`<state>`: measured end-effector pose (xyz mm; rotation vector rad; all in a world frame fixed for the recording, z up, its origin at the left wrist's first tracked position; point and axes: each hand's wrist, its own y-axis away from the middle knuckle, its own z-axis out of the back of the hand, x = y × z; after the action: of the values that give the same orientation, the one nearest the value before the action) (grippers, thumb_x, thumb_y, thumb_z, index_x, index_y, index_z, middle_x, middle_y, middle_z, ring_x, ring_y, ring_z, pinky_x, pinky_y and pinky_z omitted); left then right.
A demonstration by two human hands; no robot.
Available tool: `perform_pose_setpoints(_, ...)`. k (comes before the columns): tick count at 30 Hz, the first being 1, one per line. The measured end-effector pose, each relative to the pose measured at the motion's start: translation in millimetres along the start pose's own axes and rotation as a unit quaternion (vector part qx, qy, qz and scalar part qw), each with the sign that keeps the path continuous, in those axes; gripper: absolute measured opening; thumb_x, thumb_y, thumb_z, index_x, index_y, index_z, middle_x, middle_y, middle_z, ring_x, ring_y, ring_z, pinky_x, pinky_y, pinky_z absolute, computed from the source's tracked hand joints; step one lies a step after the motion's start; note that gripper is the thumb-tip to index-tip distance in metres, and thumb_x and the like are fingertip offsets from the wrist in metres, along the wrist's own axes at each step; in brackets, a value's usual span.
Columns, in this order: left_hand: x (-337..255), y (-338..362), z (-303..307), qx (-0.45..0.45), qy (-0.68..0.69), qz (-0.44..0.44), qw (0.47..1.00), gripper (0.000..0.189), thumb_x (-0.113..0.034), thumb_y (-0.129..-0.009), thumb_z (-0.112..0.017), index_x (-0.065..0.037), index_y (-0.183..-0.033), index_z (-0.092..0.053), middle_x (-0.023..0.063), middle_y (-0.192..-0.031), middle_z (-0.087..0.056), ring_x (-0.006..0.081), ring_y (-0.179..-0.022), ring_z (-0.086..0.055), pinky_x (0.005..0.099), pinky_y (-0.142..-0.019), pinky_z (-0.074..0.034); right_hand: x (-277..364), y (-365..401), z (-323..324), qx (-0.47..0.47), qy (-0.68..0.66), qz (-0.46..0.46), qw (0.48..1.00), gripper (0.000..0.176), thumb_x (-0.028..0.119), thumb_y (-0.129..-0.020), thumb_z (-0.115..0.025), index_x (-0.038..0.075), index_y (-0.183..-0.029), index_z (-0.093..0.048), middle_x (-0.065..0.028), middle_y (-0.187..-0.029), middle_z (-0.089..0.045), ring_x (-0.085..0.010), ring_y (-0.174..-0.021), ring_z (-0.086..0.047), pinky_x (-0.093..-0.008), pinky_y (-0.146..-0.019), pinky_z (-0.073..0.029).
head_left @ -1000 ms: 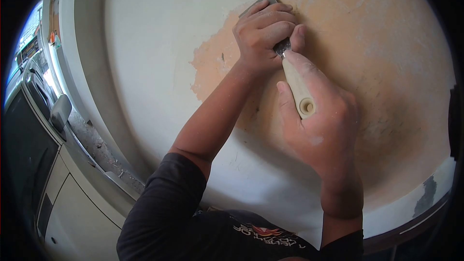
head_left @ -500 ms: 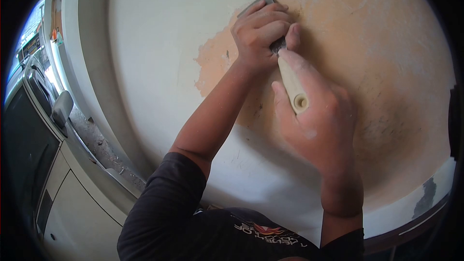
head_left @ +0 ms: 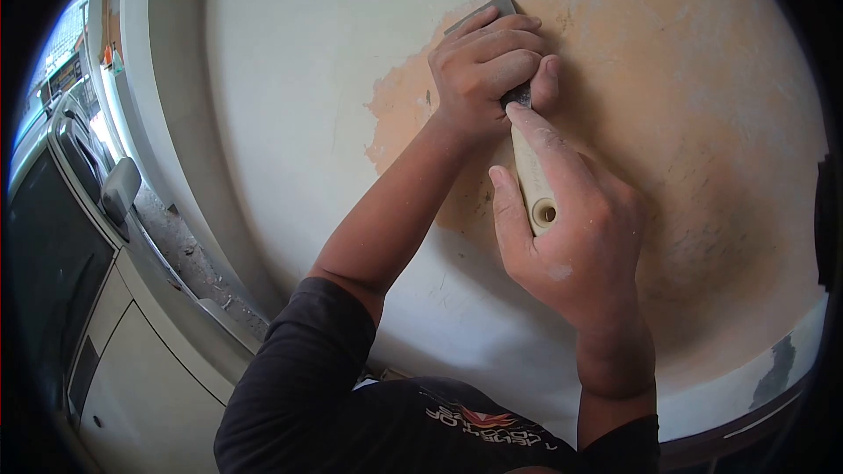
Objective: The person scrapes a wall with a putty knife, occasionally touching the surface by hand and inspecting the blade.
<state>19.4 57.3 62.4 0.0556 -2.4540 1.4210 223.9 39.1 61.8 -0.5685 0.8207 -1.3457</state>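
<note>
A scraper point(head_left: 531, 171) with a cream handle, a hole at its end and a flat metal blade is held against the wall point(head_left: 290, 79). My right hand point(head_left: 580, 228) is closed round the handle, its index finger stretched along it toward the neck. My left hand point(head_left: 492, 70) wraps over the blade from above, leaving only the blade's far corner showing past the fingers. Under both hands lies a peach-orange patch point(head_left: 659, 96) with a ragged edge against the pale coating. Where the blade's edge meets the wall is partly hidden.
At the left stands a light-coloured vehicle point(head_left: 145, 369) with a side mirror point(head_left: 120, 189), beside a pale pillar point(head_left: 189, 123). Debris lies on the ground point(head_left: 193, 250) between them. A dark grey mark point(head_left: 777, 369) shows on the wall low at the right.
The view has shifted slightly. The scraper's handle end has swung a little downward, with my right hand moving along. Both hands keep their hold.
</note>
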Motion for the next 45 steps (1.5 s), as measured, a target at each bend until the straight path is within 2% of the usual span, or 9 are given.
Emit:
perform_pose_setpoints(7, 3, -2, -2, -0.037, 0.017, -0.037, 0.999, 0.022, -0.010, -0.077, -0.071, -0.010, -0.060, -0.057, 0.0020, -0.069, -0.067, 0.0234, -0.079, -0.073, 0.0387, -0.073, -0.057, 2, 2, -3, 0.001, 0.002, -0.007, 1.000, 0.045, 0.009, -0.085, -0.073, -0.001, -0.128, -0.064, -0.0198, -0.095, -0.073, -0.0339, -0.080, -0.072, -0.0391, -0.069, -0.056)
perform_pose_setpoints(13, 3, -3, -1, -0.039, -0.001, -0.066, 0.997, 0.021, -0.009, -0.077, -0.071, -0.010, -0.060, -0.058, 0.0028, -0.068, -0.066, 0.0235, -0.077, -0.073, 0.0380, -0.071, -0.057, 3, 4, -4, 0.011, -0.005, -0.011, 1.000, 0.046, 0.007, -0.084, -0.072, -0.002, -0.129, -0.064, -0.0202, -0.094, -0.073, -0.0341, -0.077, -0.072, -0.0397, -0.067, -0.056)
perform_pose_setpoints(24, 5, -7, 0, -0.034, 0.006, -0.067, 0.997, 0.021, -0.010, -0.077, -0.072, -0.010, -0.061, -0.058, 0.0032, -0.068, -0.066, 0.0230, -0.076, -0.072, 0.0376, -0.068, -0.056, 5, 2, -6, -0.012, -0.023, -0.008, 1.000, 0.042, 0.003, -0.084, -0.070, -0.004, -0.125, -0.065, -0.0214, -0.100, -0.073, -0.0343, -0.081, -0.073, -0.0387, -0.071, -0.058)
perform_pose_setpoints(37, 9, -6, -6, -0.041, 0.023, -0.071, 0.996, 0.021, -0.011, -0.079, -0.071, -0.010, -0.061, -0.059, 0.0027, -0.068, -0.066, 0.0222, -0.074, -0.072, 0.0395, -0.070, -0.057, 5, 0, -2, -0.002, -0.051, -0.038, 0.998, 0.042, 0.003, -0.083, -0.071, -0.005, -0.123, -0.066, -0.0241, -0.099, -0.073, -0.0359, -0.082, -0.074, -0.0392, -0.072, -0.057)
perform_pose_setpoints(39, 5, -5, -3, -0.032, 0.022, -0.069, 0.997, 0.021, -0.011, -0.079, -0.071, -0.010, -0.061, -0.058, 0.0025, -0.068, -0.066, 0.0221, -0.074, -0.072, 0.0393, -0.070, -0.057, 0, 1, -10, -0.073, -0.037, 0.017, 0.996, 0.042, 0.013, -0.082, -0.072, -0.001, -0.122, -0.067, -0.0099, -0.060, -0.063, -0.0246, -0.051, -0.065, -0.0361, -0.047, -0.049)
perform_pose_setpoints(43, 7, -10, -1, -0.025, -0.009, -0.059, 0.998, 0.021, -0.012, -0.078, -0.072, -0.010, -0.061, -0.059, 0.0025, -0.068, -0.066, 0.0219, -0.073, -0.072, 0.0380, -0.069, -0.057, -8, -3, -11, -0.086, -0.039, 0.025, 0.995, 0.042, 0.014, -0.082, -0.072, 0.000, -0.122, -0.067, -0.0098, -0.059, -0.063, -0.0239, -0.051, -0.065, -0.0360, -0.048, -0.049)
perform_pose_setpoints(45, 6, -8, -2, -0.026, 0.003, -0.070, 0.997, 0.021, -0.011, -0.078, -0.072, -0.009, -0.061, -0.059, 0.0028, -0.067, -0.066, 0.0219, -0.072, -0.071, 0.0373, -0.067, -0.056, 7, 1, 1, -0.020, -0.053, -0.021, 0.998, 0.041, 0.003, -0.084, -0.071, -0.004, -0.124, -0.066, -0.0244, -0.102, -0.072, -0.0371, -0.086, -0.074, -0.0400, -0.074, -0.058)
